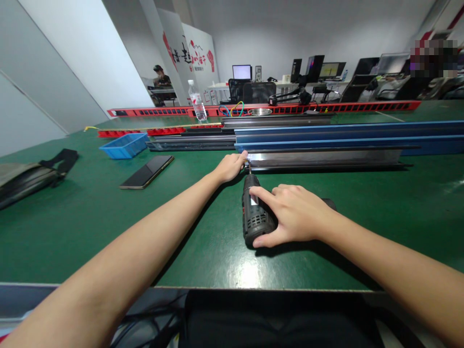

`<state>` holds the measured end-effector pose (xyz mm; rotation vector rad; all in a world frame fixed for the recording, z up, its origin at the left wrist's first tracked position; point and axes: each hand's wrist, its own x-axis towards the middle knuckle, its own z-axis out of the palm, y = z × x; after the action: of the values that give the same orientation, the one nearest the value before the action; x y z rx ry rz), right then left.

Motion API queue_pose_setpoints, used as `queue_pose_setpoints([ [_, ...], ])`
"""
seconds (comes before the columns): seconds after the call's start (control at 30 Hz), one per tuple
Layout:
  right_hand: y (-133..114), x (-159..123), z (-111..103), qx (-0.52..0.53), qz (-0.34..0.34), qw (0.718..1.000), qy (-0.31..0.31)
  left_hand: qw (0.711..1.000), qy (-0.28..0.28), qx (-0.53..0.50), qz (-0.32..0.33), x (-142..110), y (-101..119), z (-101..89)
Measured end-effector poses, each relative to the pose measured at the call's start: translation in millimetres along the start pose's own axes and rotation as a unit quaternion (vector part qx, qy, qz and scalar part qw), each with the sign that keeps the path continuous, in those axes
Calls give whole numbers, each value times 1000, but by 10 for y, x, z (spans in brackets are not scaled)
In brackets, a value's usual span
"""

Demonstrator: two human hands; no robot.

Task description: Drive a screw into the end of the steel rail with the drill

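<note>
My right hand [295, 212] is wrapped round a black cordless drill [257, 217] that lies on its side, its handle pointing right. The drill's thin bit points away from me and meets the left end of a long, dark metal profile [326, 158]. At that same end my left hand [232, 166] is closed, with its fingertips on the profile just beside the bit. Whether a small screw sits at the bit's tip is too small to tell. Behind this profile lies a longer blue profile [355, 134].
A smartphone [147, 172] and a blue plastic bin [126, 146] are on the green table [203, 261], left of my hands. Farther back are a water bottle [197, 101], a round metal dish [260, 111] and red slotted strips [344, 107]. A dark bag [29, 176] lies far left.
</note>
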<state>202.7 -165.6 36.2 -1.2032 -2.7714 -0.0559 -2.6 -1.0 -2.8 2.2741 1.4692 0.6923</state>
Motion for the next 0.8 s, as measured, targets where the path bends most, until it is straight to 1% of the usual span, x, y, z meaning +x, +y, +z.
queue_pose_setpoints([
  [0.7,17,11,14,-6,-1,1000,6,1000,-5,15,-7,3,19,-4],
  [0.8,11,12,12,-4,1,1000,5,1000,-3,20,0,7,8,-3],
])
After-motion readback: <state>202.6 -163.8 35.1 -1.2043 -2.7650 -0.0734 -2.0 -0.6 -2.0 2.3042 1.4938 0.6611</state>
